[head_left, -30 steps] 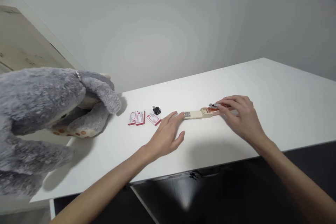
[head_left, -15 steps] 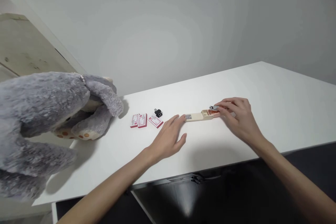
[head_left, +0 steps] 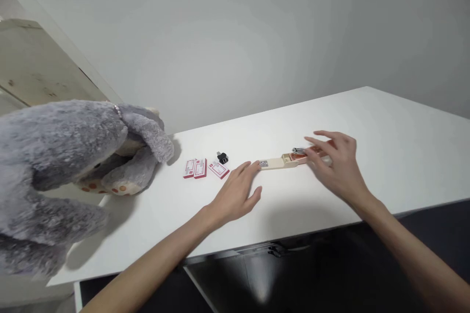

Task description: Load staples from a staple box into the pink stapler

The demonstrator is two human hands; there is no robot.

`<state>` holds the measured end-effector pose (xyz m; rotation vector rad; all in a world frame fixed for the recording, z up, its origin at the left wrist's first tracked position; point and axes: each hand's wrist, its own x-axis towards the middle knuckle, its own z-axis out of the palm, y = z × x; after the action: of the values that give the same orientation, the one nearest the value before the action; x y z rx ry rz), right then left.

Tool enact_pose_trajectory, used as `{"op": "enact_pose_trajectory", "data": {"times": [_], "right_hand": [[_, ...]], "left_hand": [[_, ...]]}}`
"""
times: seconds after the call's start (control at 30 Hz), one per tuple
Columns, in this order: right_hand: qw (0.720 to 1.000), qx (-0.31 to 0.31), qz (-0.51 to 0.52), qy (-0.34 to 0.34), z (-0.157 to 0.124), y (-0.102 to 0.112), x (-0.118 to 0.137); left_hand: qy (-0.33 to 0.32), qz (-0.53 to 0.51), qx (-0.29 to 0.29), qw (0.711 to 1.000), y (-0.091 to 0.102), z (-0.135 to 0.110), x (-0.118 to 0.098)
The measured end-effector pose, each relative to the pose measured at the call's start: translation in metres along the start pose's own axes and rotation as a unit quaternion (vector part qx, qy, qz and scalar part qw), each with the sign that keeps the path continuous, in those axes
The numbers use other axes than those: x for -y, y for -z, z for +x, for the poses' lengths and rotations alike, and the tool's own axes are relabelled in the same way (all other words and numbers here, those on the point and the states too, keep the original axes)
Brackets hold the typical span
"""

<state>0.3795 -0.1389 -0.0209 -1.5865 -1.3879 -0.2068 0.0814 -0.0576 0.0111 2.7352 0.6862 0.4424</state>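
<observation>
A narrow beige case lies open on the white table, with a small metal piece over its reddish right part. My left hand rests flat on the table, fingers spread, fingertips touching the case's left end. My right hand hovers over the case's right end, fingers stretched apart and holding nothing.
Three small red-and-white cards and a black adapter lie left of the case. A large grey plush toy sits on the table's left end. The near table edge runs just behind my wrists.
My right hand's fingers have lifted off the metal piece and spread open. The left hand has stayed in place.
</observation>
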Motion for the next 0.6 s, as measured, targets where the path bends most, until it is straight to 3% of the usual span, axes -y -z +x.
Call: {"op": "enact_pose_trajectory", "data": {"times": [0.1, 0.2, 0.27, 0.4, 0.6], "right_hand": [[0.984, -0.001, 0.079, -0.157, 0.0, 0.005, -0.001], [0.941, 0.038, 0.206, -0.267, 0.0, 0.01, 0.0], [0.924, 0.042, 0.269, -0.267, 0.001, 0.011, 0.004], [0.918, 0.032, 0.336, -0.206, 0.002, 0.009, 0.018], [0.937, 0.052, 0.3, -0.171, 0.0, -0.005, 0.036]], "left_hand": [[0.002, 0.008, 0.005, 1.0, -0.001, 0.0, 0.001], [0.007, 0.008, 0.008, 1.0, -0.001, 0.0, 0.0], [0.008, 0.004, 0.006, 1.0, -0.001, 0.0, 0.0], [0.007, -0.004, 0.009, 1.0, 0.0, 0.0, 0.001], [0.005, -0.01, 0.016, 1.0, 0.001, -0.001, -0.001]]}}
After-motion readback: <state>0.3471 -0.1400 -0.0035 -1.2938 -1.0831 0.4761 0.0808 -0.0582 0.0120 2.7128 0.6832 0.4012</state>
